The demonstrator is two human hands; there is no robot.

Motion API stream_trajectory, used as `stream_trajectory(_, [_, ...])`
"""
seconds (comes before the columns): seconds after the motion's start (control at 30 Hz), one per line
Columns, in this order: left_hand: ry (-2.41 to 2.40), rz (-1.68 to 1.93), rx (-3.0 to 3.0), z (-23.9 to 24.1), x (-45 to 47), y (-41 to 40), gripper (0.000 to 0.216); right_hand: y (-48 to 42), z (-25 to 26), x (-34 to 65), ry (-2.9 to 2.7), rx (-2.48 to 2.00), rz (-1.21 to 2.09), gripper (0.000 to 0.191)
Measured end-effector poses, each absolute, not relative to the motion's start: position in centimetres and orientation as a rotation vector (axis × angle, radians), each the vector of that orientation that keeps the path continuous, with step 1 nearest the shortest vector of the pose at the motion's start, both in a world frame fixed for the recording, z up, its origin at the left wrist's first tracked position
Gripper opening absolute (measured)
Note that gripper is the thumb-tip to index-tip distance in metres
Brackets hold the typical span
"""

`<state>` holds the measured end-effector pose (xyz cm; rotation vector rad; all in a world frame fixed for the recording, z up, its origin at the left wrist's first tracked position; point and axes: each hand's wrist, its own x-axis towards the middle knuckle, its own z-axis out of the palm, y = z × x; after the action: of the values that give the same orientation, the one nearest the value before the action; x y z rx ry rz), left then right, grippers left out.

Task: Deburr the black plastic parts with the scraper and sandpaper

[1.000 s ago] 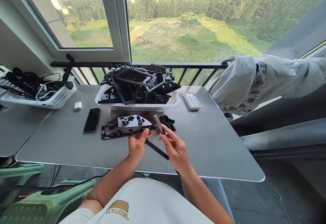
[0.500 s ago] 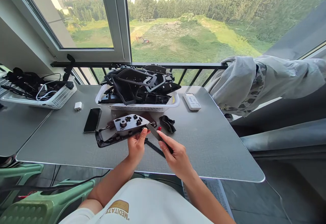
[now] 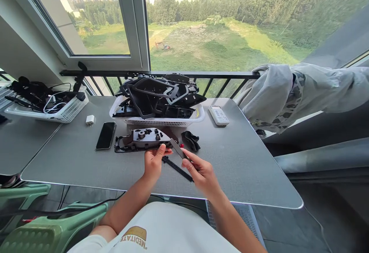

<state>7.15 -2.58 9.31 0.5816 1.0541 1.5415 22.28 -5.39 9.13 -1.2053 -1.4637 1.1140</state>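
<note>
My left hand (image 3: 154,162) grips the near right edge of a black moulded plastic part (image 3: 140,145), thumb on top and fingers beneath. The part has an open frame at its left end and small posts and clips on its face. In my right hand (image 3: 203,172) is a flat grey file-like tool (image 3: 178,149), its tip close to the part's right end; whether they touch I cannot tell. Below lies a thin black strip (image 3: 177,168) on the table. A dark crumpled piece (image 3: 190,141) rests right of the part, and a brown piece (image 3: 173,133) shows partly behind it.
A white basket (image 3: 158,121) heaped with black plastic parts stands at the back. Left are a phone (image 3: 105,135), a white charger (image 3: 90,119) and another basket (image 3: 69,109) with cables. A white device (image 3: 218,115) lies right, near cloth (image 3: 268,91). Green stools (image 3: 37,239) stand below left.
The plastic part has turned more level, its left end rising in view and swinging slightly right. Both hands keep their holds; the tool has shifted slightly right.
</note>
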Motion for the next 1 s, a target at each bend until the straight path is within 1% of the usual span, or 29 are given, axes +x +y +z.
stream_trajectory(0.1, [0.995,1.492,0.540,10.0,6.9,-2.5,0.045,-5.1,9.2,22.4,-1.230,-1.082,1.384,0.042])
stream_trajectory(0.23, [0.875,1.361,0.558,10.3,6.5,-2.4,0.042,-4.5,9.5,22.1,-1.037,-0.991,1.530,0.042])
stream_trajectory(0.37, [0.827,1.289,0.577,10.2,6.2,-2.3,0.037,-4.3,9.2,21.5,-0.992,-0.967,1.650,0.046])
stream_trajectory(0.5, [0.850,1.314,0.529,10.2,6.4,-2.3,0.037,-4.6,8.9,21.0,-1.015,-0.979,1.661,0.051])
stream_trajectory(0.8, [0.863,1.372,0.550,10.4,7.1,-2.8,0.038,-4.7,9.2,20.8,-1.083,-0.949,1.605,0.044])
stream_trajectory(0.9, [0.917,1.404,0.552,10.6,7.3,-2.9,0.039,-4.5,9.1,20.6,-1.145,-0.975,1.549,0.044])
stream_trajectory(1.0, [0.992,1.464,0.534,10.3,7.5,-2.8,0.045,-4.4,9.0,20.6,-1.228,-1.025,1.420,0.042])
